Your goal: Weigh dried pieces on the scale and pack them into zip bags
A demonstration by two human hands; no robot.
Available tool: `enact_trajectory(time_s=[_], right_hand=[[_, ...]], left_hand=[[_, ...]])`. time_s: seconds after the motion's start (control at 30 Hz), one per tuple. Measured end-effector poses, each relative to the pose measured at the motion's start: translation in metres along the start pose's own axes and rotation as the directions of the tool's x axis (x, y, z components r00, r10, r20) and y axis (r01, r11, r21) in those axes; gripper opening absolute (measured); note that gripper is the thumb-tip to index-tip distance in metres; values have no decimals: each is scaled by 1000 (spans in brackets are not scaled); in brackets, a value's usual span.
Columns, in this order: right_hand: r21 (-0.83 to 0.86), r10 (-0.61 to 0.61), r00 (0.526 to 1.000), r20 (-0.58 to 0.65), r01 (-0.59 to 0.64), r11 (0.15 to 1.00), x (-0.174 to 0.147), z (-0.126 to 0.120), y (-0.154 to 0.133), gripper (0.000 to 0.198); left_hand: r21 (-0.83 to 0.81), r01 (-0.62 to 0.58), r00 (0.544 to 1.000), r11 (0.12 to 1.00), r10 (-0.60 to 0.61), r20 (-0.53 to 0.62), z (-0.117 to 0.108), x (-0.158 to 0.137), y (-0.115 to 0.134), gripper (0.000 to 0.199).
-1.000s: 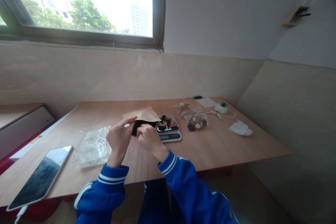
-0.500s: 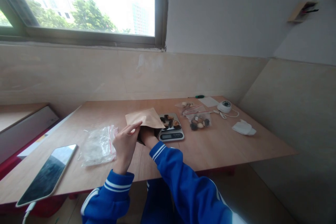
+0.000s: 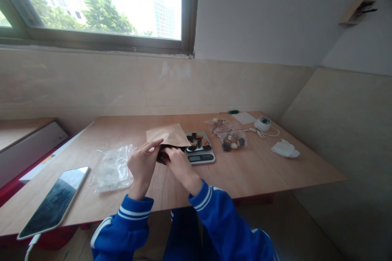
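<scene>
My left hand (image 3: 144, 163) pinches the near edge of a brown paper bag (image 3: 168, 134), whose mouth faces me. At that mouth is my right hand (image 3: 179, 164), its fingertips inside the dark opening. What those fingertips hold, if anything, is hidden. Just right of the bag stands a white digital scale (image 3: 201, 157), partly covered by the bag's corner. Several dark and tan dried pieces (image 3: 199, 142), which look like dried mushroom, lie on its plate.
A clear zip bag (image 3: 113, 169) and a phone (image 3: 55, 202) on a cable lie to the left. On the right are plastic bags of stones or similar lumps (image 3: 234, 142), a white camera-like device (image 3: 262, 124), a crumpled tissue (image 3: 285, 148), white paper (image 3: 244, 118) and a green-handled tool (image 3: 233, 111).
My right hand has drawn back toward me, from deep inside the paper bag to its mouth. My left hand still grips the bag's edge.
</scene>
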State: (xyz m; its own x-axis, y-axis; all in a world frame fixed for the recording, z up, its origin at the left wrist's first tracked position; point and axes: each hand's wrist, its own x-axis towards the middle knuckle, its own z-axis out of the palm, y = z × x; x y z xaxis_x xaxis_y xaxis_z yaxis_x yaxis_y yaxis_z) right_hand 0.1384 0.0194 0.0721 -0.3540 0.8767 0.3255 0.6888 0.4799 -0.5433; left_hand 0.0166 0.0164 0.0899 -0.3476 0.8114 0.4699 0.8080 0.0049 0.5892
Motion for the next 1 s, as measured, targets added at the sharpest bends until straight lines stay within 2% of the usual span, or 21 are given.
enact_trajectory(time_s=[0.07,0.13,0.23,0.27,0.37,0.43,0.5,0.57,0.7,0.77,0.83,0.93,1.0], right_hand=[[199,-49,995,-82,64,978,-19,-16,-2,21],[400,-59,990,-125,105,911,-35,-32,8,26],[541,36,977,-212,87,837,-42,-53,49,30],[541,107,959,-264,55,839,-39,-58,69,30],[481,288,856,-429,-53,875,-12,-65,133,32],[428,352,815,-460,-144,892,11,-63,168,31],[330,355,844,-403,-228,916,31,-58,190,28],[267,336,878,-341,-253,930,44,-52,201,24],[220,307,903,-300,-247,944,47,-49,200,24],[193,306,895,-325,-254,948,40,-54,194,35],[161,283,868,-408,-236,958,29,-63,180,40],[161,168,834,-525,-97,982,8,-74,142,36],[189,33,880,-474,64,980,-6,-74,107,35]], left_hand=[[14,18,1000,1000,-18,5,-1,2,-3,21],[34,38,999,999,-38,0,-2,4,-6,22],[45,43,999,998,-42,-26,-3,6,-9,23],[42,40,999,998,-39,-32,-2,7,-9,22],[25,34,999,999,-33,-29,0,5,-7,21],[14,23,1000,1000,-23,-17,1,4,-5,20],[9,14,1000,1000,-14,-4,2,3,-5,19],[13,16,1000,1000,-16,-1,2,4,-6,19],[34,37,999,999,-37,-12,1,7,-11,20],[38,41,999,998,-41,-13,1,8,-12,20],[36,37,999,999,-36,-13,2,8,-12,21],[23,21,1000,1000,-21,-17,6,7,-8,21],[10,19,1000,1000,-19,-14,8,6,-5,21]])
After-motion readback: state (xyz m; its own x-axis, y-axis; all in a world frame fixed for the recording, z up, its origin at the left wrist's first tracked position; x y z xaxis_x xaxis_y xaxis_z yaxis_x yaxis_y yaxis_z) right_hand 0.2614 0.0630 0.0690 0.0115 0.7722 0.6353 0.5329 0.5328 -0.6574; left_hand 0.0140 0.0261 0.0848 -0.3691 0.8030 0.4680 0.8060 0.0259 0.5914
